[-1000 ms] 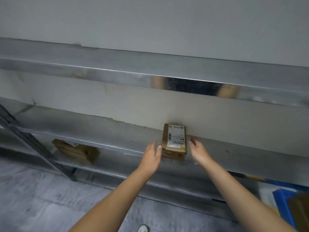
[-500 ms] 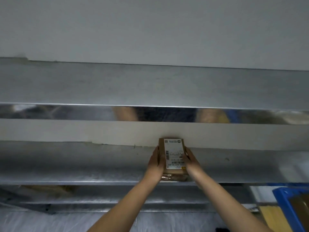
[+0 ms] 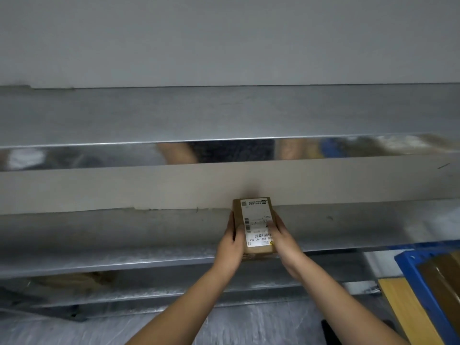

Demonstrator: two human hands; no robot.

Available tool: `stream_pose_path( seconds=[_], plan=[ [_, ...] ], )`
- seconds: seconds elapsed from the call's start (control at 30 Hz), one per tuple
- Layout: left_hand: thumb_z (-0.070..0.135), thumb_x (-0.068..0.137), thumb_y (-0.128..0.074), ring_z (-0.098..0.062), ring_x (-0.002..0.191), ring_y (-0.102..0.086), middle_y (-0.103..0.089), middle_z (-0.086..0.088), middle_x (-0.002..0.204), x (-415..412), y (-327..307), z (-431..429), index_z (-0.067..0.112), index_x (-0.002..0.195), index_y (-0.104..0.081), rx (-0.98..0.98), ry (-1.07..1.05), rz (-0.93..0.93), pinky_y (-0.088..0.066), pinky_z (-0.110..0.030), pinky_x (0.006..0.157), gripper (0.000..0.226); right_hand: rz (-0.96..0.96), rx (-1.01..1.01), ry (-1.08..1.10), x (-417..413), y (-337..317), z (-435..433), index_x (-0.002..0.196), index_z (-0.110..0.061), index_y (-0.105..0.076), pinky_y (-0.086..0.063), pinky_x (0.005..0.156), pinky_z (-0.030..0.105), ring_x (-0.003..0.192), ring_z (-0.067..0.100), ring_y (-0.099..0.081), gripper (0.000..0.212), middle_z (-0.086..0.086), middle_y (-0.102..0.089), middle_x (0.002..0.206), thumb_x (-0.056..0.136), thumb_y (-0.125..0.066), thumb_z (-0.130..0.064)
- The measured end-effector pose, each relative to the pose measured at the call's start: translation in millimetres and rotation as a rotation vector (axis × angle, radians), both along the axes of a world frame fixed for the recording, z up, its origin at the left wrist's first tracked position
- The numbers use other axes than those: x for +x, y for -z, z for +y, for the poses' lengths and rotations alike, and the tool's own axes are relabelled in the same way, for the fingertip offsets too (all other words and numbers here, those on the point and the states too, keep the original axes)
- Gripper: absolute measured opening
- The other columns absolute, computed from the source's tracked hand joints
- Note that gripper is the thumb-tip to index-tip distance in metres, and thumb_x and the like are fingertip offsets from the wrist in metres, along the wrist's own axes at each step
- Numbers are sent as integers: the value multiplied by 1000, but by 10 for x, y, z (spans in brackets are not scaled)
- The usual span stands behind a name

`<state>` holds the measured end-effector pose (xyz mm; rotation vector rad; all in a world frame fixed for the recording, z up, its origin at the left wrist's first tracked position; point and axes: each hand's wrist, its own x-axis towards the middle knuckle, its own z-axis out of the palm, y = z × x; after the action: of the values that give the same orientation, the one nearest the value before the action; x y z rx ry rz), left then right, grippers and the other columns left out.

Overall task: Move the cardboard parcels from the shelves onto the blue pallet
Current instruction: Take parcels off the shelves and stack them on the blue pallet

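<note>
Two bare hands meet around one small cardboard parcel [image 3: 254, 227] on the middle metal shelf [image 3: 124, 235], near its front edge: our left hand [image 3: 230, 245] presses the left long side and our right hand [image 3: 283, 241] the right, so the grip is closed on the parcel. It looks light and stiff, so flat palms on the long sides should hold, though the white label [image 3: 257, 221] on top may be slick. Its long axis runs front to back, toward the wall, and it seems to rest on the shelf.
</note>
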<state>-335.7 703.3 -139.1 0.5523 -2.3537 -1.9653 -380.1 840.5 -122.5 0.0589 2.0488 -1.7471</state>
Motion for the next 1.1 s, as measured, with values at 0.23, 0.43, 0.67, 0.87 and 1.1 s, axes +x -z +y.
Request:
stream_pose_path(
  seconds=[0.23, 0.43, 0.67, 0.87, 1.1],
  plan=[
    [33, 106, -37, -2, 120, -57, -58, 10, 137, 650, -239, 526, 35, 151, -32, 80, -40, 89, -44, -11, 97, 45, 51, -59, -39, 573, -282, 483, 149, -35, -32, -45, 103, 33, 123, 12, -55, 43, -5, -54, 140, 106, -33, -31],
    [28, 107, -36, 11, 104, -59, -57, 14, 132, 1419, -436, 1145, 38, 154, -19, 82, -88, 118, -50, -7, 84, 51, 105, -96, -120, 1274, -483, 1077, 150, -42, -26, -48, 102, 37, 122, 13, -57, 46, -8, -54, 140, 105, -33, -36],
    [32, 107, -34, 13, 102, -59, -58, 19, 128, 2296, -541, 1957, 41, 153, -21, 91, -145, 113, -47, -4, 79, 49, 97, -89, -120, 2083, -513, 1794, 151, -40, -25, -50, 92, 28, 120, 12, -58, 46, -7, -52, 143, 106, -33, -34],
    [33, 107, -32, 27, 88, -56, -54, 33, 117, 2686, -795, 2314, 41, 154, -17, 76, -107, 154, -43, 3, 68, 49, 131, -112, -79, 2527, -741, 2186, 146, -47, -28, -50, 68, 14, 101, -3, -62, 43, -14, -59, 129, 105, -34, -36],
    [29, 107, -32, 40, 89, -43, -39, 43, 118, 3079, -978, 2687, 34, 155, -13, 95, 21, 210, -37, 8, 70, 52, 169, -98, 27, 3029, -945, 2643, 147, -45, -29, -51, 66, 11, 97, -7, -63, 45, -17, -61, 124, 104, -38, -36]
  ],
)
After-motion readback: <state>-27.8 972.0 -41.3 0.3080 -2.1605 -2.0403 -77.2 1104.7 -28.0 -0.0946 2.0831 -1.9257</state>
